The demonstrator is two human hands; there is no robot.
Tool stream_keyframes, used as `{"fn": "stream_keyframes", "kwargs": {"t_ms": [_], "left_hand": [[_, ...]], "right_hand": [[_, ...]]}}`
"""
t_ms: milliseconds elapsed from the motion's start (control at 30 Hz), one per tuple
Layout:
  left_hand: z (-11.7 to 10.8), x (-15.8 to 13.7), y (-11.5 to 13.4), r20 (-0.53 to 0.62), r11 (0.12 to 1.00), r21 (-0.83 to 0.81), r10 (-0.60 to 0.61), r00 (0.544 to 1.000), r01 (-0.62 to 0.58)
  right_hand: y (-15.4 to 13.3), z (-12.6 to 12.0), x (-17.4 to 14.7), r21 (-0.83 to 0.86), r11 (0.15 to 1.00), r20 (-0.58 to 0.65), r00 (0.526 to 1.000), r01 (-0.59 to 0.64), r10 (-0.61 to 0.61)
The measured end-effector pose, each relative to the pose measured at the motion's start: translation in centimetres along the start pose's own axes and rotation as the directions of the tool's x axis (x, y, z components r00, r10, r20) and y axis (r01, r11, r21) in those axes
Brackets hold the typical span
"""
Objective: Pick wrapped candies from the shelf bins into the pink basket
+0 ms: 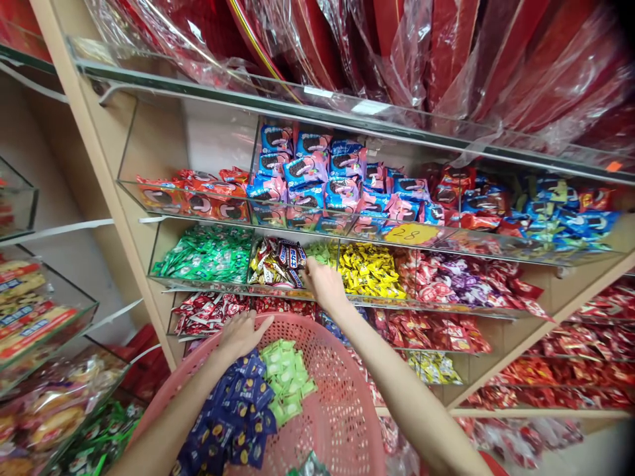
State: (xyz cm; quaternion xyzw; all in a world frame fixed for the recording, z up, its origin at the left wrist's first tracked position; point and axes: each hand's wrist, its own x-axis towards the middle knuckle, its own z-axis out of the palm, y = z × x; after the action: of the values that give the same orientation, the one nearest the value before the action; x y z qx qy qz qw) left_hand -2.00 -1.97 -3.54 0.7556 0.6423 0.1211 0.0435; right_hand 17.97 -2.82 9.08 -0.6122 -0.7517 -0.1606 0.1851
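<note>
My left hand (pixel 243 336) grips the far rim of a pink perforated plastic basket (pixel 342 377), its thumb on the inner side. In the basket lie dark blue wrapped sweets (pixel 233 410) on the left and light green packets (pixel 288 377) beside them. A dark green packet (pixel 310 465) shows at the bottom. My right hand (pixel 325 284) reaches past the basket to the shelf, fingers closed at the edge of a brown-wrapped chocolate bar (pixel 291 255). Gold-and-brown sweets (pixel 270 268) lie left of that bar. Light green sweets (pixel 322 252) are behind my right hand.
Green sweets (pixel 208 254) and yellow sweets (pixel 372 271) fill neighbouring clear compartments. Above them, blue-and-pink biscuit packs (pixel 307 172) stand behind a clear front with a yellow price tag (pixel 411 233). A glass shelf edge (pixel 347 109) runs overhead. A wooden upright (pixel 106 172) stands left.
</note>
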Motion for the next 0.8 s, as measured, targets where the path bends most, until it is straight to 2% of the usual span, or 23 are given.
{"fn": "stream_keyframes", "kwargs": {"t_ms": [100, 200, 367, 800], "left_hand": [[-0.3, -0.2, -0.2, 0.002, 1.000, 0.000, -0.016, 1.000, 0.016], [-0.5, -0.3, -0.3, -0.006, 1.000, -0.004, -0.017, 1.000, 0.017], [-0.7, -0.4, -0.2, -0.015, 1.000, -0.009, -0.025, 1.000, 0.025], [-0.7, -0.3, -0.7, 0.003, 0.999, -0.032, -0.043, 0.999, 0.043]], "right_hand": [[1.3, -0.3, 2.3, -0.172, 0.985, 0.035, 0.999, -0.025, 0.032], [1.6, 0.0, 3.7, -0.249, 0.968, 0.075, 0.997, 0.005, 0.014], [1.0, 0.9, 4.5, -0.266, 0.963, 0.122, 0.993, 0.037, -0.004], [0.6, 2.4, 4.9, -0.264, 0.963, 0.102, 0.995, 0.048, -0.021]]}}
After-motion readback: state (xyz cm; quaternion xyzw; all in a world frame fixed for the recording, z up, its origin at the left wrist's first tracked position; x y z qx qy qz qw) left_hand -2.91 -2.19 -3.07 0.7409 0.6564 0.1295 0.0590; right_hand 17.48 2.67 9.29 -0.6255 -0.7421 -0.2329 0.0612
